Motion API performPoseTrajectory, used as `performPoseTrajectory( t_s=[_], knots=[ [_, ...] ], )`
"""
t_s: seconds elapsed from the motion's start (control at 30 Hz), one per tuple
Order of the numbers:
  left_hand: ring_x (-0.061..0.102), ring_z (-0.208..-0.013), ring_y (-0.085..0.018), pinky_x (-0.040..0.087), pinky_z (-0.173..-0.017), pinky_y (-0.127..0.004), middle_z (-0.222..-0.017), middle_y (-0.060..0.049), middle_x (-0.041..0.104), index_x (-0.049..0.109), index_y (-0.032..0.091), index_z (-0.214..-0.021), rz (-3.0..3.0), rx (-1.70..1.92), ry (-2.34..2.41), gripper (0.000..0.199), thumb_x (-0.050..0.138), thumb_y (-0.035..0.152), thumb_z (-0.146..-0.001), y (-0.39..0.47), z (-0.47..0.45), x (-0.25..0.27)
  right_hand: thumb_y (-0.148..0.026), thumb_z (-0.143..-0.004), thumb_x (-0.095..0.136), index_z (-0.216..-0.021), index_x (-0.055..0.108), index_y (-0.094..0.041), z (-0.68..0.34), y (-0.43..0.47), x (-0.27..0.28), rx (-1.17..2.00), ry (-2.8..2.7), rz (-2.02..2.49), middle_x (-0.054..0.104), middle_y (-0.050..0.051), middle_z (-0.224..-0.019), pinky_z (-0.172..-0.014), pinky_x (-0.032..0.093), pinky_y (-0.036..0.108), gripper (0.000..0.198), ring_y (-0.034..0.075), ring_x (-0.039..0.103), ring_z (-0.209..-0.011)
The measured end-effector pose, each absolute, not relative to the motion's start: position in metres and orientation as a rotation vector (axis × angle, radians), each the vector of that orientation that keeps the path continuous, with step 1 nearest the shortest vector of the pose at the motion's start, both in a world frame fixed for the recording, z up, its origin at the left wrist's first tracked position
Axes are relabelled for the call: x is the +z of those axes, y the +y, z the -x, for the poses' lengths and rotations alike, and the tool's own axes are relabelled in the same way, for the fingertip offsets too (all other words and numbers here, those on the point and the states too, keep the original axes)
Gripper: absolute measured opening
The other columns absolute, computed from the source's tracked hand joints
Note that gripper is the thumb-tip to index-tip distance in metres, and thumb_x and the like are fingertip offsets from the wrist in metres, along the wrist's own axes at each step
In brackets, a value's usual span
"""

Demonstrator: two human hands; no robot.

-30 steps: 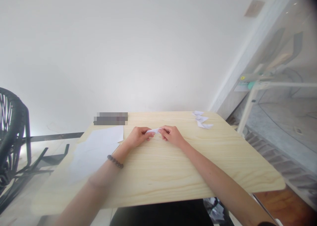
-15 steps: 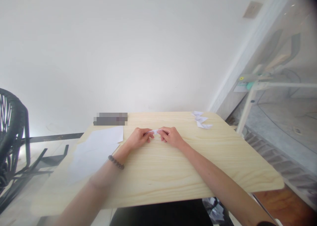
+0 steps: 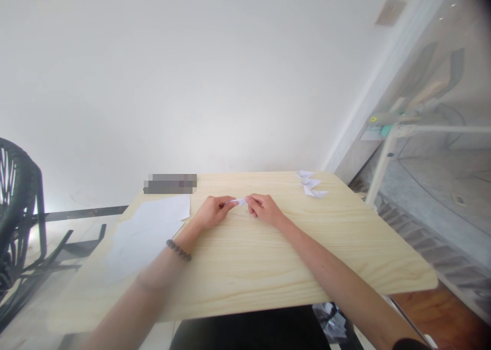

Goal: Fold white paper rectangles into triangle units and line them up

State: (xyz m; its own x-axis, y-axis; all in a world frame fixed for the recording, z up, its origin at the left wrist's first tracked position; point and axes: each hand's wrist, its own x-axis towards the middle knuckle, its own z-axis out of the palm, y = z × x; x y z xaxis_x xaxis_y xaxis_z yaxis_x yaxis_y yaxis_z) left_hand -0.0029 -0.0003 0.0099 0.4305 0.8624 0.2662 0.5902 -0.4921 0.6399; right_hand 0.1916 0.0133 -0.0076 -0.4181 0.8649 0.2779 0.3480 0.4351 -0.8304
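So, two bare hands here, and one small white paper piece (image 3: 240, 202) between them, just above the middle of the table (image 3: 245, 260). Left hand (image 3: 212, 212) has its left end pinched between thumb and fingers, right hand (image 3: 265, 209) has the other end pinched the same way. The hands aren't touching each other, just a short gap with the paper across it.

Off to the far right I count three folded paper shapes (image 3: 311, 183), bunched in a little row. On the left there's at least two loose white sheets (image 3: 148, 232), overlapping, can't tell exactly how many. Plus one pixelated dark item (image 3: 170, 184) behind those, and one beaded bracelet (image 3: 178, 250) on the left wrist.
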Motion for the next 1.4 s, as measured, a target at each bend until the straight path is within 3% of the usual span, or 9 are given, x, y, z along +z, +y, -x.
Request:
performPoseTrajectory(
  t_s=[0.1, 0.2, 0.77, 1.4],
  knots=[
    [0.043, -0.046, -0.008, 0.033, -0.048, -0.019, -0.056, 0.001, 0.055, 0.061, 0.015, -0.078, -2.191, 0.745, 1.204, 0.041, 0.033, 0.045, -0.083, -0.0011, 0.0034, 0.0091, -0.041, -0.082, 0.039, -0.078, 0.058, -0.015, -0.1915, 0.0133, -0.0086, 0.867, -2.019, 1.021, 0.056, -0.001, -0.058, -0.045, 0.037, 0.016, 0.032, 0.006, 0.048, -0.044],
    [0.047, -0.049, -0.009, 0.035, -0.05, -0.019, -0.059, -0.001, 0.058, 0.062, 0.014, -0.08, -2.184, 0.749, 1.205, 0.041, 0.035, 0.045, -0.083, -0.001, 0.003, 0.0075, -0.04, -0.082, 0.04, -0.073, 0.059, -0.015, -0.1916, 0.0126, -0.0088, 0.796, -2.105, 0.98, 0.058, 0.0, -0.059, -0.048, 0.036, 0.016, 0.032, 0.006, 0.049, -0.045],
    [0.042, -0.049, -0.009, 0.031, -0.047, -0.019, -0.053, 0.001, 0.053, 0.062, 0.014, -0.073, -2.272, 0.761, 1.256, 0.04, 0.037, 0.044, -0.082, -0.0052, 0.0008, 0.014, -0.041, -0.083, 0.039, -0.068, 0.06, -0.015, -0.1906, 0.0103, -0.0075, 0.723, -2.16, 0.969, 0.059, -0.001, -0.056, -0.049, 0.034, 0.018, 0.037, 0.006, 0.048, -0.047],
    [0.044, -0.043, -0.008, 0.035, -0.052, -0.018, -0.046, 0.001, 0.052, 0.061, 0.015, -0.066, -2.287, 0.739, 1.232, 0.042, 0.035, 0.043, -0.084, -0.0043, 0.0001, 0.0141, -0.039, -0.087, 0.031, -0.058, 0.053, -0.015, -0.1914, 0.0095, -0.0067, 0.68, -2.184, 0.988, 0.056, -0.001, -0.052, -0.052, 0.036, 0.018, 0.043, 0.006, 0.046, -0.045]
  ],
)
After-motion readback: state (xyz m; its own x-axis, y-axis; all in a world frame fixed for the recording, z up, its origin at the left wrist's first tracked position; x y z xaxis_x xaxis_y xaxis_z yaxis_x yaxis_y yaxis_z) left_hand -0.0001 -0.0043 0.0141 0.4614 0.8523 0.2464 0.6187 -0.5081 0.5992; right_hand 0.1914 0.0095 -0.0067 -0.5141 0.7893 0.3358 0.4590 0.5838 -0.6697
